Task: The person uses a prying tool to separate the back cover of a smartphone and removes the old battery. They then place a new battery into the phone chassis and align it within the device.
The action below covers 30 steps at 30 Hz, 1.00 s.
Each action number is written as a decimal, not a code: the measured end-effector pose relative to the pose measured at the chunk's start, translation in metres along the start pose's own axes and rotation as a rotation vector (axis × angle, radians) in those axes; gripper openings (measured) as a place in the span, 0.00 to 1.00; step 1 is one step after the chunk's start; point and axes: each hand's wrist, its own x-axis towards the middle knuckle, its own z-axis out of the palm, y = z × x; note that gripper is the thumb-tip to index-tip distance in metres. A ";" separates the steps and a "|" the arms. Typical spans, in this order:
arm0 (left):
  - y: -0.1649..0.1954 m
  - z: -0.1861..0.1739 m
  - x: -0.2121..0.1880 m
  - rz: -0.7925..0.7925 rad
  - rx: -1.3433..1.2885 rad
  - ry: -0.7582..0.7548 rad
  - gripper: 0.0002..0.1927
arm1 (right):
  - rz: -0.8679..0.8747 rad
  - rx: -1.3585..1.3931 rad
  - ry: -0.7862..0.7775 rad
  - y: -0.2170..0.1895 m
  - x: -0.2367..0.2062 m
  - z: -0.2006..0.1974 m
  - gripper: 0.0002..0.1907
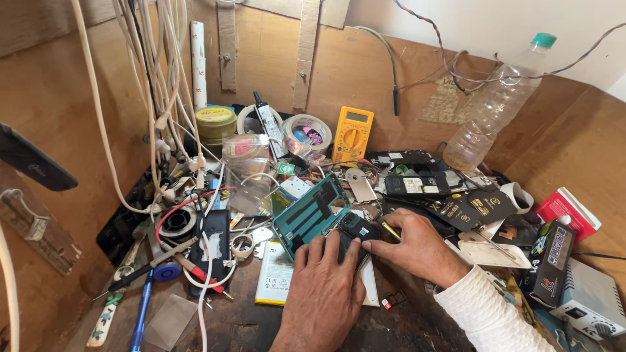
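An opened phone with dark circuit parts showing lies in the middle of a cluttered wooden workbench. My left hand lies flat over its near end, fingers pressing it down. My right hand, in a white knit sleeve, pinches a thin yellow-handled tool whose tip touches the phone's inner board. A teal phone back cover leans tilted just left of the phone. A white flat battery rests on the bench to the left of my left hand.
A yellow multimeter and tape rolls stand at the back wall. A clear plastic bottle leans at the back right. White cables hang on the left. Screwdrivers lie front left; small boxes sit right.
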 end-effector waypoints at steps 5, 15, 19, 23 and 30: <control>0.000 0.000 0.000 0.002 0.003 0.005 0.28 | 0.011 -0.017 0.039 0.001 0.000 0.003 0.26; -0.001 0.001 -0.001 0.002 0.004 0.009 0.28 | -0.068 0.017 0.059 -0.003 -0.006 -0.002 0.23; -0.001 0.001 -0.001 0.011 0.012 0.024 0.28 | -0.083 0.013 0.062 -0.010 -0.012 -0.006 0.18; -0.001 0.001 -0.001 0.000 0.011 0.002 0.28 | -0.180 -0.051 0.172 -0.016 -0.024 0.000 0.12; 0.001 0.000 -0.001 0.006 0.022 0.022 0.26 | -0.396 -0.257 0.332 -0.010 -0.037 0.021 0.14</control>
